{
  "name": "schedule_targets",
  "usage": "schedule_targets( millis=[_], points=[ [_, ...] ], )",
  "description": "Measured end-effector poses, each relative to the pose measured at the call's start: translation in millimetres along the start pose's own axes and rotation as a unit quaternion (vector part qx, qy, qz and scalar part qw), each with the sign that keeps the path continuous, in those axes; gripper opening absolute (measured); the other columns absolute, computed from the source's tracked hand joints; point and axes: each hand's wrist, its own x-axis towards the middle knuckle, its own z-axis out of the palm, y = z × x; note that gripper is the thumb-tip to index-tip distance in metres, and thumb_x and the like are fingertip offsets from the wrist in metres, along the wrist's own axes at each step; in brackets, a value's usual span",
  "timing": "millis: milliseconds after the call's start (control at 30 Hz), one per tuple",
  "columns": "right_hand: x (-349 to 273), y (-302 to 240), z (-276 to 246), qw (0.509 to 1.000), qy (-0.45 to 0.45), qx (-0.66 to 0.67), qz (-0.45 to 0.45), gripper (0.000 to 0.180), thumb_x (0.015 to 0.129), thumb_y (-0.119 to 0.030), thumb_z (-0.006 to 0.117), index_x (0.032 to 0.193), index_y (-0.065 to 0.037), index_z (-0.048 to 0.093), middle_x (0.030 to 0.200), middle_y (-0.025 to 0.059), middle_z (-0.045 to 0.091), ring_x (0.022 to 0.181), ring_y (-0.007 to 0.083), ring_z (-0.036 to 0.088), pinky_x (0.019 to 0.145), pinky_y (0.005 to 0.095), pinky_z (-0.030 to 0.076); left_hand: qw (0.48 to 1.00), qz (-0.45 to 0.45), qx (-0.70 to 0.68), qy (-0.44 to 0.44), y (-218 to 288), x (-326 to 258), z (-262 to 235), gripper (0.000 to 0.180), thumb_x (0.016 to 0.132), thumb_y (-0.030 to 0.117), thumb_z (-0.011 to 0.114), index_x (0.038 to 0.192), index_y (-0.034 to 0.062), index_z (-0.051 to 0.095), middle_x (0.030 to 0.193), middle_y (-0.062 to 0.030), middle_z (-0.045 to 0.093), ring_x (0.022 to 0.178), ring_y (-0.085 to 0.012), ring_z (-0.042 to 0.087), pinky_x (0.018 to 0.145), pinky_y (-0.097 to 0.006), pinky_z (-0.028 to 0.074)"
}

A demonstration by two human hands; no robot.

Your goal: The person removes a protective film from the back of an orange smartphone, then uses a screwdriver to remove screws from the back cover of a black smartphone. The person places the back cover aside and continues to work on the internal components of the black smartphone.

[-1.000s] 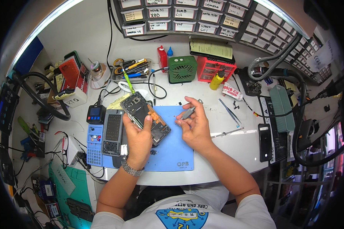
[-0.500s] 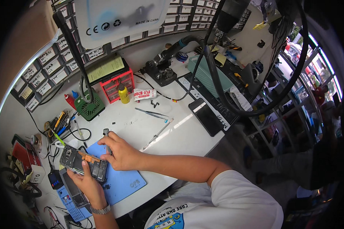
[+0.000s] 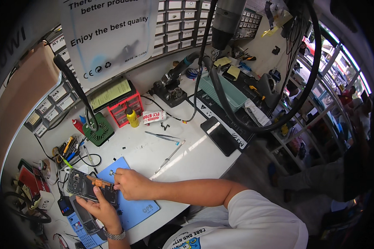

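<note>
My left hand (image 3: 105,213) grips an opened phone (image 3: 84,187) from below, its thumb over the near edge. The phone lies tilted in the hand, with its inner frame and an orange flex strip facing up. At its right end my right hand (image 3: 133,184) is closed around a small screwdriver (image 3: 112,172), whose grey cap pokes out on the far side of the fist. The driver's tip is hidden by the fingers. Under both hands lies a blue repair mat (image 3: 139,207). A second dark phone part (image 3: 83,216) rests on the mat's left side, partly beneath the left hand.
Tweezers (image 3: 162,136) and a thin metal tool (image 3: 169,157) lie on the white table. A black phone (image 3: 221,137) sits to the right. Behind stand a yellow bottle (image 3: 132,118), a red drawer box (image 3: 124,108) and a green fan-like device (image 3: 99,132). A thick black hose (image 3: 253,124) hangs in front.
My right hand has turned into a tighter fist, and the screwdriver, upright before, now leans to the left with its cap lower. The left hand still holds the phone. The view has tilted upward.
</note>
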Motion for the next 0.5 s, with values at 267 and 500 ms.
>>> schedule_targets(
  millis=[267, 500],
  points=[
    [8, -9, -16, 0.997, 0.062, 0.041, -0.014, 0.044, 0.102, 0.001, 0.058, 0.145, -0.006, 0.061, 0.109, 0.0266, 0.067, 0.098, 0.0471, 0.068, 0.088, 0.0514, 0.057, 0.997, -0.006, -0.082, -0.008, 0, 5, -2, 0.052, 0.111, 0.004, 0.063, 0.156, 0.0032, 0.037, 0.135, -0.0127, 0.066, 0.116, -0.0166, 0.068, 0.097, -0.032, 0.058],
    [20, -15, -43, 0.989, 0.040, 0.081, 0.115, 0.045, 0.110, -0.006, 0.056, 0.153, -0.005, 0.047, 0.103, 0.0238, 0.071, 0.095, 0.0385, 0.073, 0.090, 0.0471, 0.056, 0.999, 0.011, -0.048, 0.019, -14, 15, -8, 0.050, 0.108, 0.000, 0.066, 0.151, 0.0009, 0.039, 0.134, -0.0126, 0.065, 0.119, -0.0152, 0.065, 0.106, -0.031, 0.053]
  ],
)
